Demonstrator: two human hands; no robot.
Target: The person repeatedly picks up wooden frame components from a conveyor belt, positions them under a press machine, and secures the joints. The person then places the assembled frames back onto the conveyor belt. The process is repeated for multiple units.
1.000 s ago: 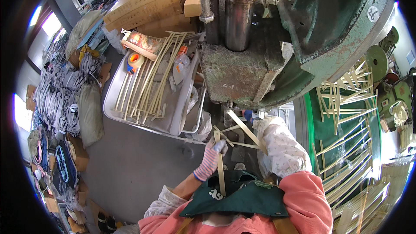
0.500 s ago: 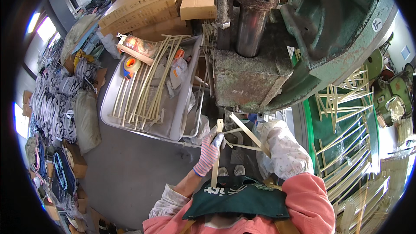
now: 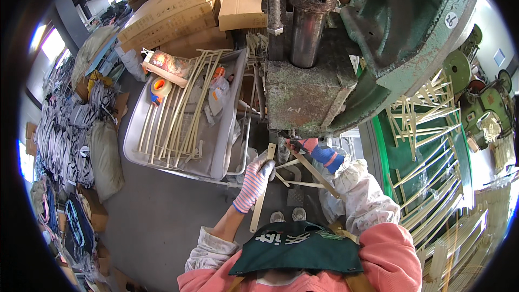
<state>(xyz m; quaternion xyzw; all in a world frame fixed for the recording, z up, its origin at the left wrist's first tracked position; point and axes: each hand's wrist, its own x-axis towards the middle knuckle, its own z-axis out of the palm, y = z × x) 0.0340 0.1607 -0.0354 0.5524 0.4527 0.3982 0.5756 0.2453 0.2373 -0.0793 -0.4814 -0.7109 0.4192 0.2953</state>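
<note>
My left hand (image 3: 254,184), in a striped glove with dark fingertips, is closed around a long flat cream strip (image 3: 259,208) with holes in it. The strip leans in front of my green apron (image 3: 300,249). My right hand (image 3: 319,152), in a red and blue glove, reaches under the block of a press (image 3: 308,94). Its fingers are pressed together by the upper end of a second flat strip (image 3: 316,175); what they grip is too small to make out. Thinner cream bars (image 3: 305,184) lie between the two strips, and how they join is unclear.
A white bin (image 3: 219,157) on a metal frame holds cream rods, a tape roll (image 3: 160,86) and a small box. Green sheeting (image 3: 381,151) at the right bears many slatted frames (image 3: 432,184). Cardboard boxes (image 3: 173,19) stack behind; a full sack (image 3: 105,157) stands left.
My right hand has come into sight under the press, beyond the angled strip. My left hand has shifted slightly left and tilted its strip. The view has moved a little.
</note>
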